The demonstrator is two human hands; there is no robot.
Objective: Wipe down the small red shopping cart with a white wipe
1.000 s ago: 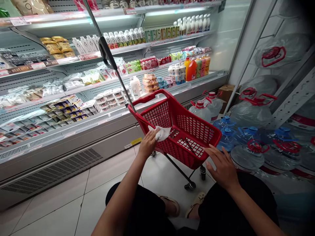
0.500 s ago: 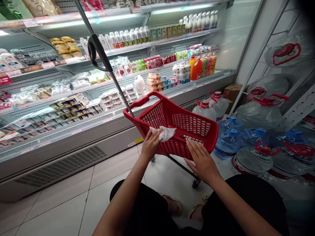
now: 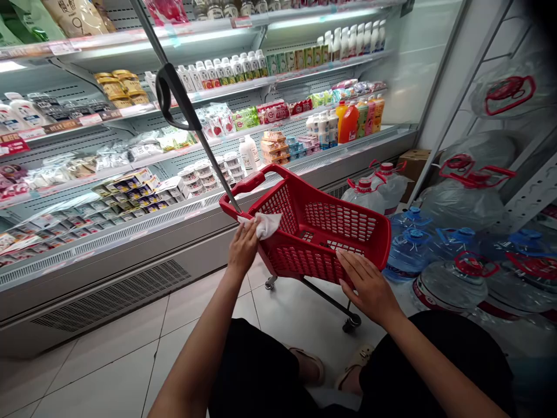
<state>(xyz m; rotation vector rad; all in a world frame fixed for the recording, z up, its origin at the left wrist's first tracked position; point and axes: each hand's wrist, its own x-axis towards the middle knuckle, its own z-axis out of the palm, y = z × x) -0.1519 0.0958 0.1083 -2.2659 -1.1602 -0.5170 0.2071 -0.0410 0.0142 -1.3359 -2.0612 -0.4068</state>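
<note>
In front of me stands a red plastic shopping basket cart [image 3: 304, 258] on a small wheeled frame, with a long metal pole handle [image 3: 213, 157] rising to the upper left. My left hand [image 3: 243, 247] presses a crumpled white cloth [image 3: 267, 225] against the basket's near rim, close to the foot of the pole. Fingers stretched out, my right hand [image 3: 368, 284] lies along the near rim toward the right end. Only a small dark patch shows on the slotted basket floor; I cannot make out what it is.
Behind the cart runs a refrigerated display case [image 3: 174, 232] stocked with bottles, cartons and tubs. Large water bottles [image 3: 448, 284] crowd the floor on the right, near a cardboard box [image 3: 414, 168]. My knees are close below the cart, over the tiled floor [image 3: 117, 354].
My left hand has slid leftward along the near rim with the cloth, from the middle to the pole end. My right hand stays at the right end of the rim.
</note>
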